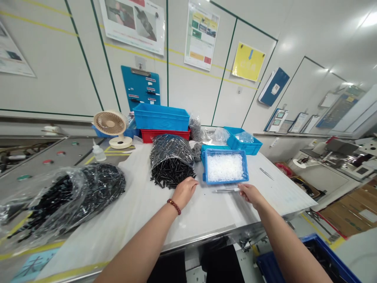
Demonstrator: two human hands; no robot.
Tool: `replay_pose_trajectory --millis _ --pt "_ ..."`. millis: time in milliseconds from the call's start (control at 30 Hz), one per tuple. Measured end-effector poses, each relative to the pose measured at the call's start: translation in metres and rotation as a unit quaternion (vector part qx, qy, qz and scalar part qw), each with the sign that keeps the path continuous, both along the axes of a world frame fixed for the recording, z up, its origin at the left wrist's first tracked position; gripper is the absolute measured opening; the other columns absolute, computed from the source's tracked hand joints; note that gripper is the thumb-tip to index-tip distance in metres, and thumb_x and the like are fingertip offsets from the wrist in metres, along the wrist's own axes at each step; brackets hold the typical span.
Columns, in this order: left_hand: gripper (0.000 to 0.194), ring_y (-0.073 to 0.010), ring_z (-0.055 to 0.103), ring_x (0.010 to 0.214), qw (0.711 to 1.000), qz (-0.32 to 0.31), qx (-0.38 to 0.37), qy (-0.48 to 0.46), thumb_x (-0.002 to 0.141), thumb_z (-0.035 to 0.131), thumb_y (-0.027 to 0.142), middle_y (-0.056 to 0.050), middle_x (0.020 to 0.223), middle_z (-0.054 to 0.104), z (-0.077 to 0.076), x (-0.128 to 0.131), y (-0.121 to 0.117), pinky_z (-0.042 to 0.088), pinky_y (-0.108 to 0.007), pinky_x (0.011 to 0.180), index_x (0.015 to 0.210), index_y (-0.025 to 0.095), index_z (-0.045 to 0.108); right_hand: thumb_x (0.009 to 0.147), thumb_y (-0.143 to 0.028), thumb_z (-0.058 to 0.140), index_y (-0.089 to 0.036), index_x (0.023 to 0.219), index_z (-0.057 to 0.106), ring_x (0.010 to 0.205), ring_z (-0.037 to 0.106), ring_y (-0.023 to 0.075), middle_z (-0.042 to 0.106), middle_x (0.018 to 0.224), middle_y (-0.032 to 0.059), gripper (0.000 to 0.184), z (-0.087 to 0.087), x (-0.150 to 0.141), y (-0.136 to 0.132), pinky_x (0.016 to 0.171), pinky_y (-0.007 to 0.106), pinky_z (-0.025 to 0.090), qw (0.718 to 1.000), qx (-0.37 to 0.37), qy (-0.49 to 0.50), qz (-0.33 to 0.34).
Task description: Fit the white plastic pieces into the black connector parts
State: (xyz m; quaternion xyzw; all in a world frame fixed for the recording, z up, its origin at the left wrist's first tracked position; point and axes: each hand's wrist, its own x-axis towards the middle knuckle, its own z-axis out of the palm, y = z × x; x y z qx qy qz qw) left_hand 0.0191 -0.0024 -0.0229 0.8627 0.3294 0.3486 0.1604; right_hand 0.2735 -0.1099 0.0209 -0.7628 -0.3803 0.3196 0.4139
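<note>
A clear plastic bag of short black parts (171,155) lies on the white table top (141,220), with the parts spilling from its open end. My left hand (185,192) rests palm down on the table, its fingertips at the edge of that spill, holding nothing. My right hand (249,195) sits in front of a blue tray of white granular pieces (225,166). A slim silver-and-white pen (226,190) lies on the table, its end meeting my right fingers. Whether those fingers grip it is hidden.
A larger bag of black parts (61,200) lies at the left. Behind stand a blue crate on a red crate (160,116), a small fan (110,124), a dropper bottle (98,152), and another blue crate (243,140). Metal tweezers (266,173) lie on the right.
</note>
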Motion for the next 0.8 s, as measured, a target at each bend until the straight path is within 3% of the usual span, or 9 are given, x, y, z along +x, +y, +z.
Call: replay_pose_trajectory --millis 167,300,500,800 --pt "0.021 -0.0160 0.058 0.083 0.999 0.031 0.007 -0.041 0.081 0.046 0.007 -0.005 0.090 0.061 0.003 -0.004 0.004 0.048 -0.026 0.076 0.088 0.015 0.064 0.068 -0.046 0.056 -0.020 0.060 0.043 0.038 0.031 0.0053 0.042 0.047 -0.0049 0.031 -0.003 -0.003 -0.016 0.036 0.017 0.023 0.993 0.019 0.112 0.012" --pt "0.021 -0.0165 0.057 0.085 0.997 0.041 0.009 -0.067 0.081 0.045 0.008 -0.006 0.090 0.061 0.004 -0.006 0.007 0.047 -0.028 0.079 0.088 0.014 0.063 0.065 -0.050 0.059 -0.020 0.061 0.044 0.038 0.030 0.0051 0.041 0.048 -0.0053 0.035 0.002 0.006 -0.041 0.035 0.017 0.022 0.990 0.037 0.133 -0.009" --pt "0.021 -0.0164 0.057 0.085 0.994 0.042 0.027 -0.099 0.081 0.044 0.009 -0.005 0.089 0.060 0.003 -0.006 0.008 0.048 -0.029 0.080 0.086 0.016 0.063 0.062 -0.056 0.056 -0.019 0.056 0.045 0.039 0.028 0.0057 0.044 0.047 -0.0050 0.038 0.001 0.017 -0.071 0.038 0.020 0.020 0.996 0.054 0.042 -0.060" --pt "0.021 -0.0163 0.057 0.083 0.994 0.043 0.025 -0.101 0.081 0.043 0.010 -0.005 0.088 0.060 0.002 -0.007 0.008 0.048 -0.028 0.078 0.085 0.017 0.063 0.064 -0.045 0.054 -0.021 0.046 0.048 0.037 0.028 0.0085 0.038 0.035 -0.0060 0.030 0.003 0.016 -0.069 0.043 0.024 0.022 0.992 0.039 -0.094 -0.067"
